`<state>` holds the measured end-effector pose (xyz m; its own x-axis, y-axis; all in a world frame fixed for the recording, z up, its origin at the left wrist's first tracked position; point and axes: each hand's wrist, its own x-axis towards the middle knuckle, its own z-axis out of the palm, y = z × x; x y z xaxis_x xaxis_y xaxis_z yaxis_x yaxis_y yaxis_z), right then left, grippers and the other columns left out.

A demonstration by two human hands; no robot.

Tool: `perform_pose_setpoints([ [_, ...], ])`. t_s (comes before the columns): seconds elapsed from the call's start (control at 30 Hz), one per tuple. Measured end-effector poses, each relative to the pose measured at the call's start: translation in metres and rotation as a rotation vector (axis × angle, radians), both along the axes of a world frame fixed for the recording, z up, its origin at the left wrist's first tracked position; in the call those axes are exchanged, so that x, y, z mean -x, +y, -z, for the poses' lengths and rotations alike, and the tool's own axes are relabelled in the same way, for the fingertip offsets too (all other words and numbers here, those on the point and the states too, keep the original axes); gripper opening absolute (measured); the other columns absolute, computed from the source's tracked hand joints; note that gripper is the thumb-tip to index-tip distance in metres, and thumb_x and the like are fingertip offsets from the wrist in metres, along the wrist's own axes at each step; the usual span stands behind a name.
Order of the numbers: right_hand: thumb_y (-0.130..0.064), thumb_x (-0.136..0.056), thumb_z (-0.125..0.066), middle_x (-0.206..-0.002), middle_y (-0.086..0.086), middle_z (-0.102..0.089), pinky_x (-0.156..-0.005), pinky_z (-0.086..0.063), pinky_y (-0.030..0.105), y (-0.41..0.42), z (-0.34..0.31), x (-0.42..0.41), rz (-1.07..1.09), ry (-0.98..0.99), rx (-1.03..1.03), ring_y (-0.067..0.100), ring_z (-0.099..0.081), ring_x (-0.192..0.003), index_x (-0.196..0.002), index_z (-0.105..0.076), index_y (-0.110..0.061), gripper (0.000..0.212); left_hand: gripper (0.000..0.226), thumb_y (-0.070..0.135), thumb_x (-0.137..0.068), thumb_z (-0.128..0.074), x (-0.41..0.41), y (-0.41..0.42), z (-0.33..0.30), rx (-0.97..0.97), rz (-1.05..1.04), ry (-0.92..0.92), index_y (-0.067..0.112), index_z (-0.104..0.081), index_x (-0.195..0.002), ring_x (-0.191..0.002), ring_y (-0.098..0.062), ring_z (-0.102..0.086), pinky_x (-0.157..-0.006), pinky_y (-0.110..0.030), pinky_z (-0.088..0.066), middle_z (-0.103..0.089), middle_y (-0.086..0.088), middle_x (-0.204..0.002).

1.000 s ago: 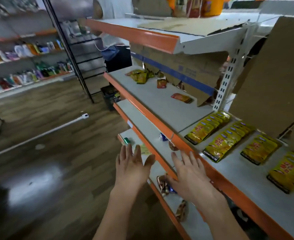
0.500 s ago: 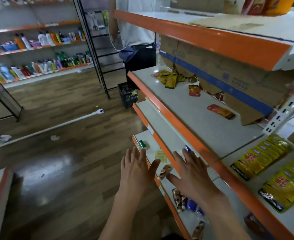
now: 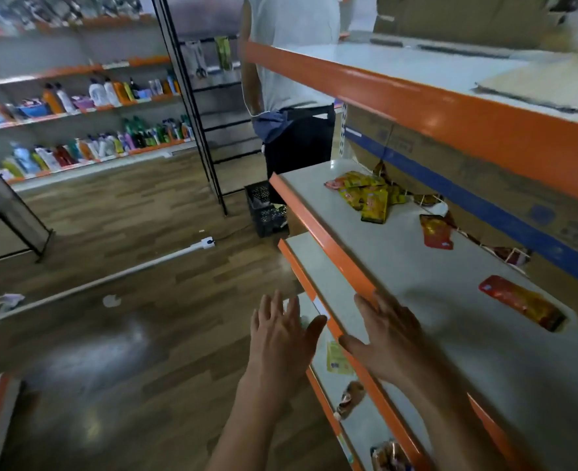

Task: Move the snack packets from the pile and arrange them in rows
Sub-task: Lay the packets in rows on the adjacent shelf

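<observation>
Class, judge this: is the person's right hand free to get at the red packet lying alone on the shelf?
Probably yes. The right hand is open and holds nothing, and bare shelf lies between it and the red packet.

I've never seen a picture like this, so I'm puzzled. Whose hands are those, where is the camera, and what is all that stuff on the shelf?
The camera sits on a person's head and looks forward and down, so you see that person's own two hands. There is just this one view. The left hand and the right hand are both open, fingers spread, and hold nothing. They are stretched toward a shop shelf with an orange front edge. Far along that shelf lies a pile of yellow snack packets. Nearer lie two loose red packets, a small one and a long one. A big cardboard box stands behind them. Another person stands at the far end of the shelf.
</observation>
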<state>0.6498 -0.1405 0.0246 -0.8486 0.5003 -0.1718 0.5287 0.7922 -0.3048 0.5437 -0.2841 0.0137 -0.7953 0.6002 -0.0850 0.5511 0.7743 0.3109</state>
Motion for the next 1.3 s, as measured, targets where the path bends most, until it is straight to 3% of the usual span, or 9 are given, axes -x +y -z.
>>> perform_pose_setpoints([
  [0.17, -0.061, -0.094, -0.043, -0.163, 0.006, -0.013, -0.119, -0.016, 0.043, 0.035, -0.009, 0.049, 0.043, 0.009, -0.043, 0.030, -0.013, -0.150, -0.156, -0.010, -0.027, 0.078, 0.089, 0.077, -0.082, -0.003, 0.051, 0.038, 0.000, -0.040, 0.068, 0.073, 0.024, -0.038, -0.144, -0.148, -0.028, -0.023, -0.120, -0.043, -0.021, -0.036, -0.004, -0.154],
  [0.33, -0.062, -0.092, -0.045, -0.164, 0.009, -0.014, -0.121, -0.016, 0.043, 0.066, -0.003, 0.080, 0.128, 0.009, -0.026, 0.028, -0.013, -0.150, -0.155, -0.017, -0.025, 0.079, 0.077, 0.073, -0.090, -0.018, 0.092, 0.077, 0.009, -0.032, 0.119, 0.048, 0.025, -0.036, -0.147, -0.148, -0.029, -0.022, -0.120, -0.046, -0.023, -0.037, -0.005, -0.153],
  [0.53, -0.054, -0.096, -0.046, -0.162, 0.005, -0.019, -0.118, -0.017, 0.036, 0.091, 0.004, 0.115, 0.271, 0.082, 0.038, 0.023, -0.016, -0.149, -0.155, -0.021, -0.024, 0.071, 0.075, 0.067, -0.097, -0.026, 0.143, 0.126, 0.022, 0.043, 0.202, -0.025, 0.019, -0.023, -0.155, -0.152, -0.032, -0.007, -0.121, -0.045, -0.012, -0.018, -0.011, -0.164],
  [0.73, -0.048, -0.090, -0.060, -0.153, 0.005, -0.036, -0.110, -0.031, 0.035, 0.125, 0.019, 0.172, 0.497, 0.133, 0.051, 0.025, -0.035, -0.139, -0.150, -0.031, -0.021, 0.072, 0.107, 0.076, -0.068, 0.007, 0.207, 0.183, 0.028, 0.004, 0.386, 0.041, 0.019, -0.040, -0.146, -0.148, -0.032, -0.022, -0.118, -0.044, -0.022, -0.034, -0.011, -0.156],
  [0.8, -0.049, -0.090, -0.060, -0.148, 0.006, -0.041, -0.105, -0.035, 0.034, 0.138, 0.022, 0.192, 0.563, 0.130, 0.029, 0.025, -0.041, -0.134, -0.148, -0.034, -0.018, 0.071, 0.101, 0.076, -0.075, 0.002, 0.232, 0.205, 0.029, -0.005, 0.443, 0.042, 0.017, -0.043, -0.144, -0.147, -0.032, -0.024, -0.117, -0.044, -0.023, -0.035, -0.013, -0.156],
  [0.9, -0.046, -0.092, -0.060, -0.148, 0.008, -0.041, -0.106, -0.035, 0.034, 0.152, 0.029, 0.219, 0.666, 0.155, 0.048, 0.026, -0.041, -0.134, -0.149, -0.034, -0.016, 0.070, 0.071, 0.065, -0.098, -0.024, 0.269, 0.239, 0.038, 0.038, 0.535, 0.024, 0.015, -0.041, -0.144, -0.148, -0.032, -0.023, -0.119, -0.045, -0.023, -0.033, -0.014, -0.156],
  [1.13, -0.041, -0.088, -0.066, -0.131, 0.012, -0.054, -0.099, -0.042, 0.039, 0.175, 0.049, 0.269, 0.918, 0.330, 0.002, 0.031, -0.051, -0.120, -0.135, -0.052, -0.014, 0.056, 0.057, 0.054, -0.100, -0.038, 0.319, 0.295, 0.054, -0.045, 0.703, 0.066, 0.015, -0.042, -0.141, -0.143, -0.027, -0.032, -0.114, -0.043, -0.033, -0.036, -0.009, -0.155],
  [1.23, -0.039, -0.083, -0.074, -0.124, 0.018, -0.059, -0.090, -0.047, 0.045, 0.185, 0.063, 0.282, 0.943, 0.365, -0.094, 0.039, -0.058, -0.109, -0.134, -0.054, -0.008, 0.063, 0.053, 0.049, -0.100, -0.040, 0.329, 0.311, 0.059, -0.124, 0.729, 0.055, 0.016, -0.043, -0.142, -0.140, -0.026, -0.038, -0.110, -0.044, -0.038, -0.042, -0.005, -0.152],
  [1.3, -0.038, -0.081, -0.076, -0.133, 0.021, -0.056, -0.091, -0.047, 0.048, 0.193, 0.071, 0.288, 0.942, 0.322, -0.136, 0.043, -0.057, -0.112, -0.141, -0.049, -0.007, 0.074, 0.049, 0.047, -0.099, -0.042, 0.334, 0.319, 0.064, -0.169, 0.762, 0.076, 0.015, -0.050, -0.135, -0.134, -0.026, -0.045, -0.105, -0.043, -0.042, -0.051, -0.005, -0.144],
])
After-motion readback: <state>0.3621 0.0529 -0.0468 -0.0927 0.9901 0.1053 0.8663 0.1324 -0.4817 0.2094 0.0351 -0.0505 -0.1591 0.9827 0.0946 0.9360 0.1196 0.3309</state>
